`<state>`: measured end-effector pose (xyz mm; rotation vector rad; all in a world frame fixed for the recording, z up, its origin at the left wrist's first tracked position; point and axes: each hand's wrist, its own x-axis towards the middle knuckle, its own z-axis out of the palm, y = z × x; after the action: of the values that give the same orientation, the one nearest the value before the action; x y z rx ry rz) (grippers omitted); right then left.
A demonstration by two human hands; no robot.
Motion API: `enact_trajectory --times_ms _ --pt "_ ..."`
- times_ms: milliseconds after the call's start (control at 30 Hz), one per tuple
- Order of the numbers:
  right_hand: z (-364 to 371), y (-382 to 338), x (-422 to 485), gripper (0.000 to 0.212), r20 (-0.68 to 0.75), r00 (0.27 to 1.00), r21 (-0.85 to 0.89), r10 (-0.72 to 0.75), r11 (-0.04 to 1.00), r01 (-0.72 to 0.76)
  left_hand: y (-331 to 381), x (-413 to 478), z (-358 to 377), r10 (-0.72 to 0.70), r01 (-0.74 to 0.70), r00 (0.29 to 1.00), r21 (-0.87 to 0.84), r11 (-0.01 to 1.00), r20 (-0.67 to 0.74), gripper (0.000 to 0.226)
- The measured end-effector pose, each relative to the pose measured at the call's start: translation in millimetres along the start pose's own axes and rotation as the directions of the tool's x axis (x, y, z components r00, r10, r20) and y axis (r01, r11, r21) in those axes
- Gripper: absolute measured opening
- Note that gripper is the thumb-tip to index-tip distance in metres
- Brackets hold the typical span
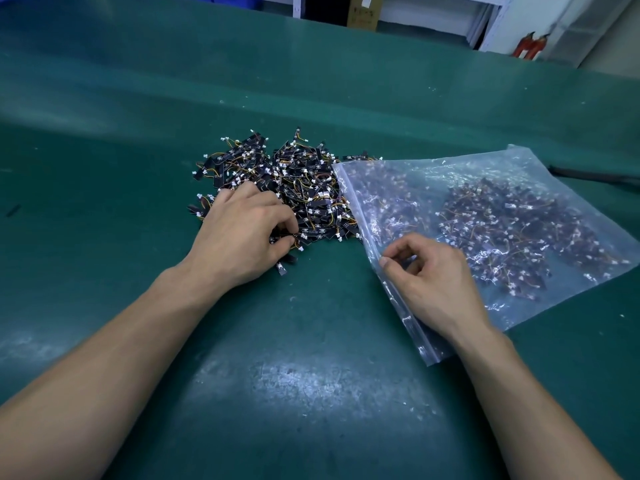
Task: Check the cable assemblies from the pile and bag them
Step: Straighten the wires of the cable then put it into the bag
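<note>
A pile of small cable assemblies, black strips with orange wires and white plugs, lies in the middle of the green table. My left hand rests on the pile's near edge, and its fingers pinch a few assemblies there. To the right lies a clear zip bag that holds many assemblies. My right hand lies on the bag near its open left edge, and its thumb and fingers pinch the plastic.
The green table mat stretches all around. A stray assembly lies just below my left hand. A black cord runs along the table at the right. Shelving, a cardboard box and red extinguishers stand beyond the far edge.
</note>
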<state>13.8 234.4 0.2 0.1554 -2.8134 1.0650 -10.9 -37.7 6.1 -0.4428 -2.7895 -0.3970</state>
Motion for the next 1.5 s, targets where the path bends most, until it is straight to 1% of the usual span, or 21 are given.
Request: enact_trajectory --times_ms 133,300,400,467,533,633,667,700,767,867,933,1033,1133,1300,1400,1500 --pt "0.9 1.2 0.5 0.009 -0.001 1.0 -0.003 -0.002 1.0 0.002 1.4 -0.6 0.2 0.0 0.0 1.0 -0.016 1.0 -0.011 0.006" --pt "1.2 1.9 0.4 0.01 0.002 1.0 -0.003 -0.016 1.0 0.016 4.5 -0.3 -1.5 0.003 -0.01 0.996 -0.077 0.997 -0.09 0.009" --pt "0.5 2.1 -0.1 0.01 -0.009 1.0 0.001 -0.028 1.0 0.028 8.1 -0.2 -2.4 0.024 -0.034 0.994 -0.093 0.995 -0.109 0.009" --pt "-0.1 1.1 -1.6 0.01 -0.035 0.998 0.009 -0.045 0.999 0.045 11.4 -0.8 -3.8 0.061 -0.076 0.99 -0.118 0.99 -0.128 0.008" --pt "-1.3 -1.1 -3.2 0.011 -0.084 0.992 0.023 -0.091 0.995 0.093 16.0 -1.9 -5.2 0.122 -0.141 0.983 -0.14 0.98 -0.137 0.011" --pt "-2.2 -9.9 -6.1 0.005 -0.134 0.964 0.077 -0.229 0.968 0.24 25.3 -4.3 -5.6 0.221 -0.237 0.969 -0.157 0.959 -0.113 0.024" --pt "-1.6 -13.7 -7.4 0.005 -0.127 0.952 0.101 -0.279 0.951 0.292 28.9 -5.6 -5.1 0.258 -0.272 0.961 -0.159 0.949 -0.099 0.027" --pt "0.2 -16.5 -8.7 0.011 -0.109 0.942 0.121 -0.318 0.936 0.33 32.5 -6.7 -4.1 0.295 -0.305 0.952 -0.158 0.939 -0.085 0.028" --pt "5.8 -19.0 -10.9 0.019 -0.054 0.934 0.151 -0.354 0.921 0.358 38.1 -8.2 -1.6 0.358 -0.364 0.932 -0.155 0.919 -0.067 0.028" --pt "12.0 -17.0 -11.1 0.015 0.005 0.942 0.177 -0.334 0.928 0.328 42.3 -8.4 1.8 0.424 -0.428 0.904 -0.187 0.884 -0.059 0.025" --pt "12.4 -14.8 -10.4 0.013 0.025 0.949 0.2 -0.313 0.932 0.302 42.0 -7.6 3.5 0.442 -0.442 0.896 -0.21 0.872 -0.051 0.026" --pt "10.8 -14.1 -10.1 0.014 0.047 0.952 0.224 -0.302 0.932 0.284 38.3 -5.9 4.2 0.434 -0.439 0.898 -0.216 0.872 -0.072 0.025" --pt "9.6 -14.4 -10.6 0.019 0.08 0.956 0.223 -0.283 0.94 0.26 35.4 -5.2 4.7 0.416 -0.434 0.9 -0.204 0.877 -0.128 0.024" --pt "6.0 -15.7 -11.6 0.021 0.146 0.939 0.238 -0.31 0.933 0.271 35.7 -5.0 5.9 0.43 -0.459 0.887 -0.221 0.86 -0.17 0.022" --pt "5.2 -15.9 -11.8 0.02 0.135 0.945 0.251 -0.298 0.933 0.259 36.8 -5.7 6.4 0.41 -0.449 0.89 -0.23 0.863 -0.198 0.023" --pt "6.4 -16.0 -11.3 0.021 0.07 0.97 0.289 -0.235 0.935 0.206 38.3 -6.8 5.9 0.32 -0.398 0.905 -0.294 0.869 -0.281 0.023"
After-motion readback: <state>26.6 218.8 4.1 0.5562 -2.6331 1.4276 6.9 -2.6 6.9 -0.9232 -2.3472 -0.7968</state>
